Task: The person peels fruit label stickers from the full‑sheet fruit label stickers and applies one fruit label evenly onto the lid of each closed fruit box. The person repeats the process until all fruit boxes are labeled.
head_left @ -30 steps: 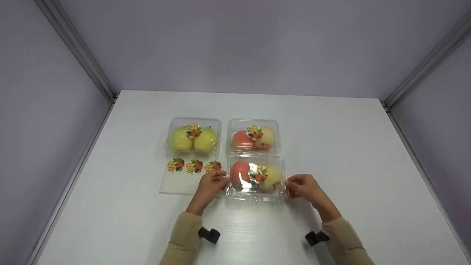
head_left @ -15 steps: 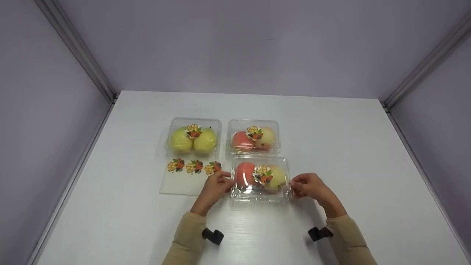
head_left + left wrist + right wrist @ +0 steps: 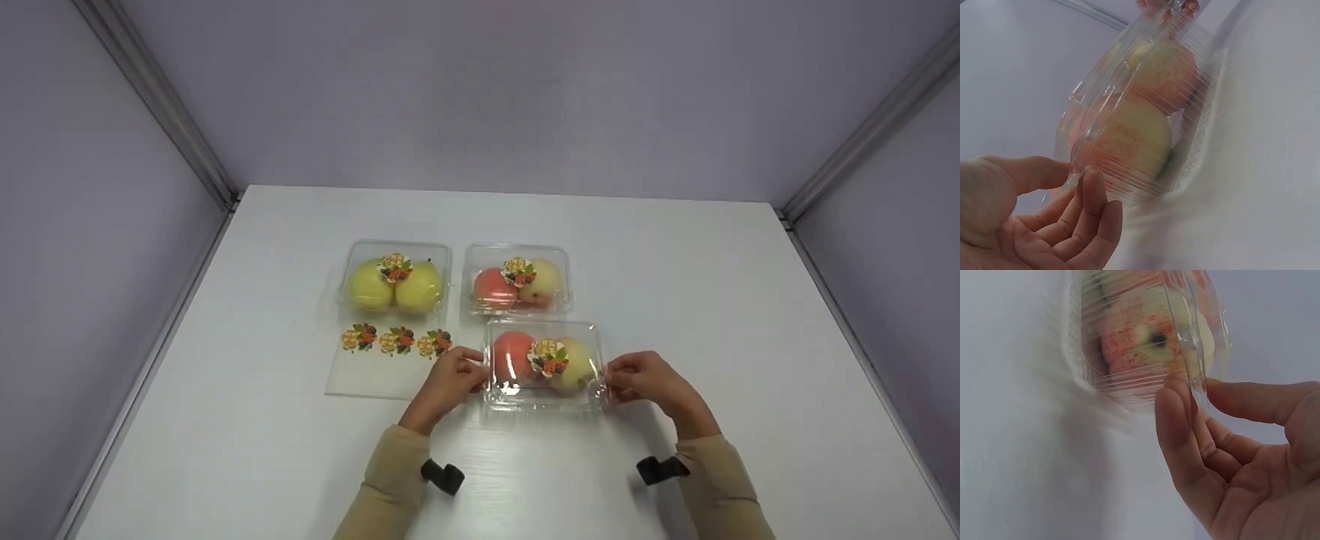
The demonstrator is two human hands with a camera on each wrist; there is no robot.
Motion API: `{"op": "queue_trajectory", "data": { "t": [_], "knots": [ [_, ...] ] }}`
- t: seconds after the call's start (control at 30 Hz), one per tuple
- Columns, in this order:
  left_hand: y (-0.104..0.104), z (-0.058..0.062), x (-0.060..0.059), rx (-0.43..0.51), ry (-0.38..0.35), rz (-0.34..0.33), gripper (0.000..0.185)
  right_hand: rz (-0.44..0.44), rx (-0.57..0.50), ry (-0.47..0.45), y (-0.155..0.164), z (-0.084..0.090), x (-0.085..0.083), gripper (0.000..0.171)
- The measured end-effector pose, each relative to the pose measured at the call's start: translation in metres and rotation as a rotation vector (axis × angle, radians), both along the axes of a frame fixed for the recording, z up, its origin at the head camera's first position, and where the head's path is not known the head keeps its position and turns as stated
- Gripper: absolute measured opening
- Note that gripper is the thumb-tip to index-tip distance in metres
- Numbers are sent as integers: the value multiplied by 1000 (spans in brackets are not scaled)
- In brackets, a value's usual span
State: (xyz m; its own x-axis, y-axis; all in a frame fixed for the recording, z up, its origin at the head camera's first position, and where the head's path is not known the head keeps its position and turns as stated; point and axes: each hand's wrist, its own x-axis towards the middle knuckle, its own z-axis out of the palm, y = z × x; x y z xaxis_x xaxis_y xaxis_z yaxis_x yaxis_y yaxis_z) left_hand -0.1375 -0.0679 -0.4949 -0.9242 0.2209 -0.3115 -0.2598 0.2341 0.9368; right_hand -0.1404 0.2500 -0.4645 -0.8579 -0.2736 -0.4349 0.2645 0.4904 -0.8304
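Note:
A closed clear plastic clamshell box point(image 3: 547, 401) holds a red fruit point(image 3: 513, 358) and a pale yellow one point(image 3: 576, 367) that look like apples or peaches. On its lid is a round fruit-print sticker point(image 3: 550, 358). My left hand point(image 3: 452, 379) pinches the box's left rim between thumb and fingers, as the left wrist view also shows. At the opposite end, my right hand point(image 3: 651, 382) pinches the right rim; its thumb point(image 3: 1247, 400) presses on the lid side. The ribbed bottom of the box is close to the table; whether it touches cannot be told.
Behind stands another stickered clamshell point(image 3: 555, 304) with a red and a pale fruit. Left of it, a clamshell point(image 3: 360, 247) holds two yellow-green pears. A pale sheet point(image 3: 367, 379) with several fruit stickers lies by my left hand. Walls enclose the white table point(image 3: 697, 300).
Both hands have shifted rightward together with the clamshell box between them, away from the sticker sheet. The two rear boxes and the sheet have stayed in place.

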Motion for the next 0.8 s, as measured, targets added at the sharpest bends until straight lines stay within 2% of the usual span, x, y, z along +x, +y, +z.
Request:
{"op": "queue_trajectory", "data": {
  "t": [0.17,0.43,0.63,0.8],
  "knots": [
    [6,-1,-1,10,3,-17,27,10,10,-19,8,1,-2,31],
    [13,-1,-2,6,-24,-42,26,21,-25,-32,21,-1,-3,34],
    [21,1,-3,-3,-50,-62,26,29,-7,-20,30,-1,-2,35],
    [25,1,-4,-16,-27,-81,25,43,-17,-17,37,-2,-2,35]
  ]
}}
